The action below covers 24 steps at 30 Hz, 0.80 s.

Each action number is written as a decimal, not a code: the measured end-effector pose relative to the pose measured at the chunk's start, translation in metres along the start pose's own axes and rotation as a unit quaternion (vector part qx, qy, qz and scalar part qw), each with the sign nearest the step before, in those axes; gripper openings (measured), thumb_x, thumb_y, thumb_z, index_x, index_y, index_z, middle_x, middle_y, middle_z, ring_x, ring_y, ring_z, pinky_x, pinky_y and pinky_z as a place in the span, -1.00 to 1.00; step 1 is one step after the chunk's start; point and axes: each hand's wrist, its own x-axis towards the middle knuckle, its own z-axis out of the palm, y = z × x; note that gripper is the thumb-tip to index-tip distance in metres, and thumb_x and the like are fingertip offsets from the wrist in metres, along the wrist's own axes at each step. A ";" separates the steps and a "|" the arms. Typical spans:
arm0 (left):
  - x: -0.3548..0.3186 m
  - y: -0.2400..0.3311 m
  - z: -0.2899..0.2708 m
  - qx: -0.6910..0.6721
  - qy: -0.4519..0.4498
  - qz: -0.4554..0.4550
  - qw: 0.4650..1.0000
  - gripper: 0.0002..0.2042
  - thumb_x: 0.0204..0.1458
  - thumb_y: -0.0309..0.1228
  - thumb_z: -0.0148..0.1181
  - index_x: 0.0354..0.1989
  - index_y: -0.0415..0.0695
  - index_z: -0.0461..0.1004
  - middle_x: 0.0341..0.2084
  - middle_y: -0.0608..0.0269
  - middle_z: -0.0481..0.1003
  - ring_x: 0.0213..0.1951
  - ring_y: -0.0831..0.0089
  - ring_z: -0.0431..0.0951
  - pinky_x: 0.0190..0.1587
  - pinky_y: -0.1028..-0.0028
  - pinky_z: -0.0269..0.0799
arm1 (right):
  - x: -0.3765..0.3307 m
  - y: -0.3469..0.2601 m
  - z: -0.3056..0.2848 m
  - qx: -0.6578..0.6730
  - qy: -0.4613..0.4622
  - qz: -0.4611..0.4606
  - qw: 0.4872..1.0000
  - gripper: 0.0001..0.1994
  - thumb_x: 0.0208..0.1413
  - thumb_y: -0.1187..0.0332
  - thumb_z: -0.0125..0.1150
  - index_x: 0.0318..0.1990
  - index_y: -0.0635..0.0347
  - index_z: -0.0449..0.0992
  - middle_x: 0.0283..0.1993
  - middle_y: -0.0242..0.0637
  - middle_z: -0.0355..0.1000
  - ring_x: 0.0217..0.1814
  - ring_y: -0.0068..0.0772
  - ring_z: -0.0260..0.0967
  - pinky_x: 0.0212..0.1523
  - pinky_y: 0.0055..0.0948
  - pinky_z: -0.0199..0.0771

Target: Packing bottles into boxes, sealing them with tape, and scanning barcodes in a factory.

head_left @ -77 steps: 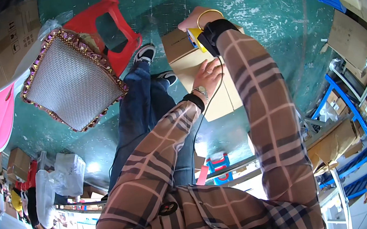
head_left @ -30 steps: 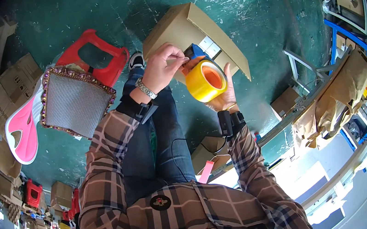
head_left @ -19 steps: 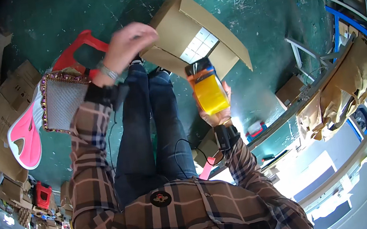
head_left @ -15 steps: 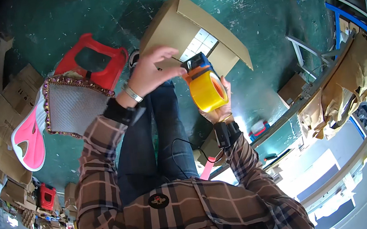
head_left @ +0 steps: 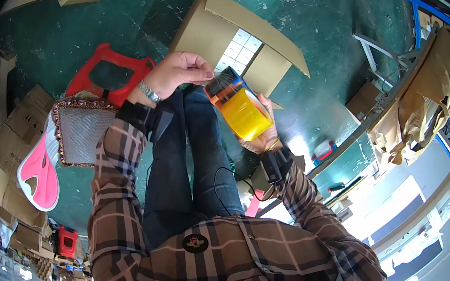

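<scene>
My right hand [head_left: 262, 139] is wrapped round a tape dispenser [head_left: 225, 87] from below and behind. The dispenser has an orange and blue body with a dark toothed end, and carries a wide roll of yellow tape [head_left: 246, 115]. Close to that dark end, my left hand [head_left: 177, 73] has its thumb and fingertips pinched together; whatever they may hold is too small to make out. Just beyond both hands, an open cardboard box [head_left: 197, 35] sits on the floor with its flaps spread. Several small white boxes [head_left: 237, 49] show inside it.
To the left are a red plastic stool [head_left: 76, 80], a grey mesh panel with jewelled trim [head_left: 85, 130] and a pink and white plastic piece [head_left: 42, 178]. Flattened cardboard [head_left: 6, 161] lies farther left. Crumpled brown paper [head_left: 421, 97] hangs over a bench at the right.
My left hand's spread fingers have closed into a pinch near the dispenser's toothed end. The dispenser has tilted and shifted slightly left in my right hand.
</scene>
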 end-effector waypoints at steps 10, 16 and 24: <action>0.040 -0.010 -0.030 -0.079 -0.032 -0.145 0.986 -0.87 0.21 -0.39 0.27 -0.24 -0.20 0.56 -0.41 0.30 0.58 -0.37 0.63 0.55 -0.31 0.66 0.43 | 0.000 0.007 -0.006 0.110 0.024 0.013 0.994 -0.35 0.13 -0.15 0.23 0.15 0.22 0.42 -0.09 0.05 0.44 -0.18 0.04 0.44 -0.38 -0.15 0.75; 0.034 0.003 -0.043 -0.050 -0.001 -0.186 0.981 -0.80 0.27 -0.30 0.22 -0.22 -0.22 0.56 -0.42 0.29 0.59 -0.37 0.61 0.59 -0.40 0.71 0.43 | -0.022 0.003 -0.018 0.108 0.035 -0.017 0.993 -0.42 0.15 -0.17 0.21 0.06 0.16 0.48 -0.23 -0.13 0.45 -0.18 -0.10 0.44 -0.30 -0.16 0.74; 0.007 0.034 -0.015 0.210 0.272 -0.033 0.939 -0.81 0.12 -0.27 0.38 -0.31 -0.13 0.59 -0.59 0.40 0.53 -0.58 0.70 0.47 -0.51 0.68 0.34 | -0.099 -0.010 -0.072 0.270 -0.121 -0.135 0.946 -0.49 0.14 -0.08 0.25 0.08 0.09 0.51 -0.06 -0.15 0.51 -0.05 -0.07 0.49 -0.24 -0.09 0.69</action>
